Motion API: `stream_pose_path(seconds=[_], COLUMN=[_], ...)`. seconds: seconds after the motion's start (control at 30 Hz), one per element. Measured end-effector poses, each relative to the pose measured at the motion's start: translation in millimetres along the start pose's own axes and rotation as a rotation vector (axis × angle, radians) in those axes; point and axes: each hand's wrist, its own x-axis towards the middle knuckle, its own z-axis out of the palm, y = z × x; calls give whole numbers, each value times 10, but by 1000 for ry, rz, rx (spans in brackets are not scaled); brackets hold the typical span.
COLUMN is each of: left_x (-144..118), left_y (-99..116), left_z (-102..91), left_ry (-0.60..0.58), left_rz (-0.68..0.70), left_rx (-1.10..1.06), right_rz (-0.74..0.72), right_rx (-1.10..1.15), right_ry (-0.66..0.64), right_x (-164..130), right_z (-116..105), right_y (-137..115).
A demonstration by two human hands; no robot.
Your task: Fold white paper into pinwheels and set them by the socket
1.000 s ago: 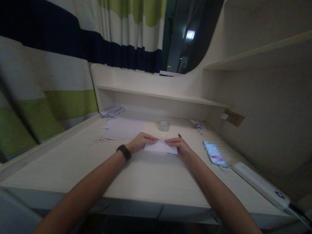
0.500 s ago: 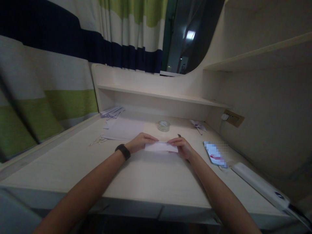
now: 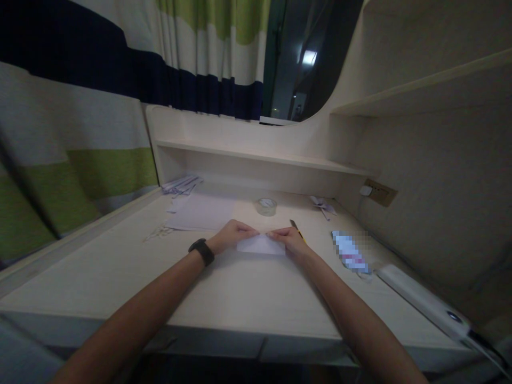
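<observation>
A white piece of paper (image 3: 261, 245) is held low over the middle of the desk, its long edge facing me. My left hand (image 3: 234, 234), with a dark watch on the wrist, pinches its upper edge left of centre. My right hand (image 3: 288, 240) pinches the same edge from the right, and the fingertips of both hands almost meet. Just past my right hand lies a yellow and dark utility knife (image 3: 298, 230), partly hidden by that hand. A roll of clear tape (image 3: 266, 207) sits beyond the paper.
Paper sheets (image 3: 204, 210) and a bundle of folded paper strips (image 3: 182, 184) lie at the back left, with small thin sticks (image 3: 158, 232) nearby. A paper pinwheel (image 3: 322, 205) is at the back right. Along the right are a phone (image 3: 351, 253) and a long white lamp-like bar (image 3: 422, 298).
My right hand has slid left along the paper's edge, bringing the fingertips closer together. More of the utility knife now shows. The view has shifted slightly.
</observation>
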Motion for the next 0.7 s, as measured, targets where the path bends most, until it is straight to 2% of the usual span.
stream_pose_path(seconds=[0.27,0.47,0.7], left_x=[-10,-13,-5], left_y=[24,36,29], left_z=[58,29,-15], left_ry=[-12,-14,-52], left_rz=[3,51,16], left_rx=[-22,41,25], right_rz=[-51,-79,-60], right_rx=[-63,-70,-55], right_ry=[44,90,124], right_x=[28,73,64], right_z=[-47,-44,-42], right_y=[27,79,30])
